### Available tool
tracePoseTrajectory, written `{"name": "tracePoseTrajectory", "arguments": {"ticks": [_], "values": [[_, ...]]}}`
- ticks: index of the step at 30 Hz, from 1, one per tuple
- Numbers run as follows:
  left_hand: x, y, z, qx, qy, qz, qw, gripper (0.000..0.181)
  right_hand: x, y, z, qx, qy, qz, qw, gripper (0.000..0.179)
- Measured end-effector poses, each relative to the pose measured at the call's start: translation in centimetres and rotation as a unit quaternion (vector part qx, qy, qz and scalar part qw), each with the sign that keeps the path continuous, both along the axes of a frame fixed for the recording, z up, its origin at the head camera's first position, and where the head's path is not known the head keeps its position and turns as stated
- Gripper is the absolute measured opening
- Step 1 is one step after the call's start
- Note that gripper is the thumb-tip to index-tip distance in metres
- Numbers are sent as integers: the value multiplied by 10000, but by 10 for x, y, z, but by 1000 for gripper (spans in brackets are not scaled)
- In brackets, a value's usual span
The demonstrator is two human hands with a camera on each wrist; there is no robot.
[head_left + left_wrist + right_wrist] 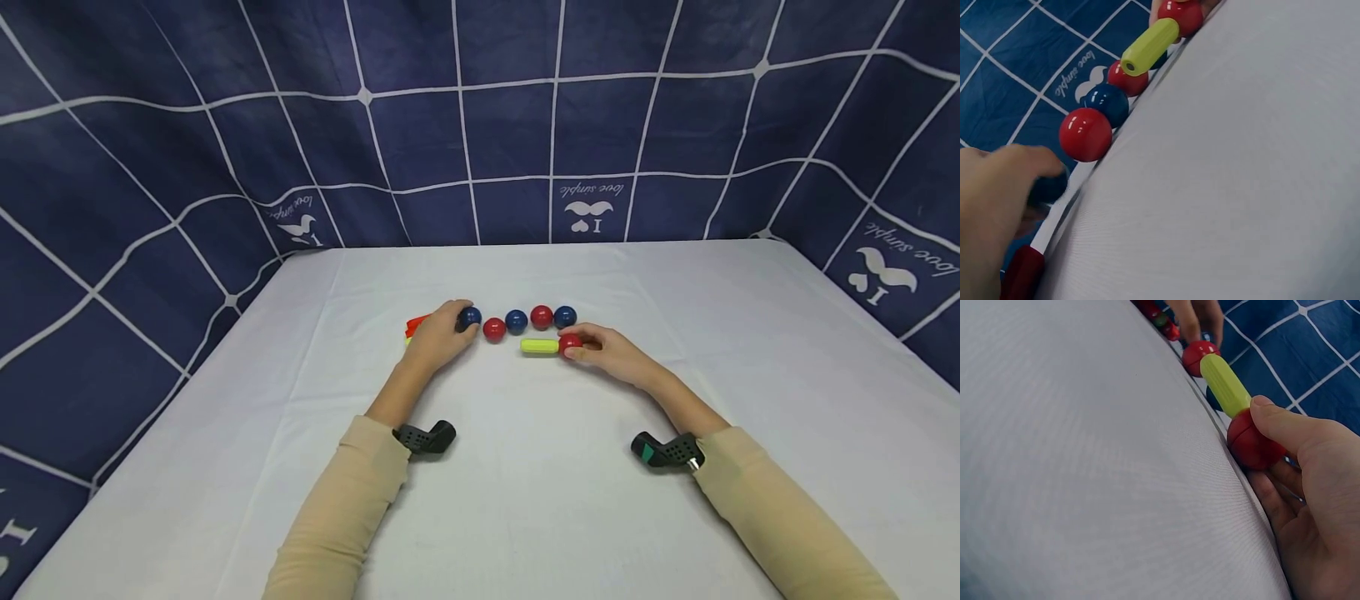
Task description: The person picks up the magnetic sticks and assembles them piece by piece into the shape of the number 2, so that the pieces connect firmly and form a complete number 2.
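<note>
My left hand grips a dark blue ball at the left end of a row of balls; in the left wrist view the blue ball shows partly under the curled fingers. With thumb and fingers, my right hand holds a red ball. A yellow-green rod sticks out of that ball toward the left, its free end bare. The right wrist view shows the thumb on top of the red ball, beside the rod.
Between and behind the hands lie a red ball, a blue ball, another red ball and another blue ball. Red rods lie left of the left hand, partly covered. A white cloth covers the table; blue curtain surrounds it.
</note>
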State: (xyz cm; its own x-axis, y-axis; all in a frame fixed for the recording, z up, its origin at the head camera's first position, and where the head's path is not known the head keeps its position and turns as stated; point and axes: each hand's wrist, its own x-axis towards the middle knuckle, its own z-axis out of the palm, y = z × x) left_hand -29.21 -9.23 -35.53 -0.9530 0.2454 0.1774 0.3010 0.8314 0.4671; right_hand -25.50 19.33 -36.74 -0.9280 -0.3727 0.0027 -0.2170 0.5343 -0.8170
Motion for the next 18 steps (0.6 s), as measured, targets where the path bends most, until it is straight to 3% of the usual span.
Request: {"name": "tracePoseTrajectory", "arguments": {"ticks": [4, 7, 9, 11, 15, 18], "values": [[4, 8, 4, 517, 725, -40, 9960, 45, 0, 0, 0, 19, 4, -5, 10000, 46], [8, 15, 6, 1248, 856, -319, 9880, 41, 0, 1, 1, 58, 13, 8, 10000, 46], [10, 20, 7, 1698, 583, -614, 9818, 38, -1, 1, 0, 70, 28, 24, 10000, 46], [13, 24, 8, 1993, 98, -966, 9751, 36, -2, 2, 0, 55, 33, 29, 10000, 45], [16, 29, 6, 1875, -931, -1435, 9673, 33, -3, 4, -2, 15, 43, 80, 10000, 43], [15, 30, 4, 1621, -1290, -1575, 9655, 31, -3, 5, -1, -19, 12, 94, 10000, 42]]}}
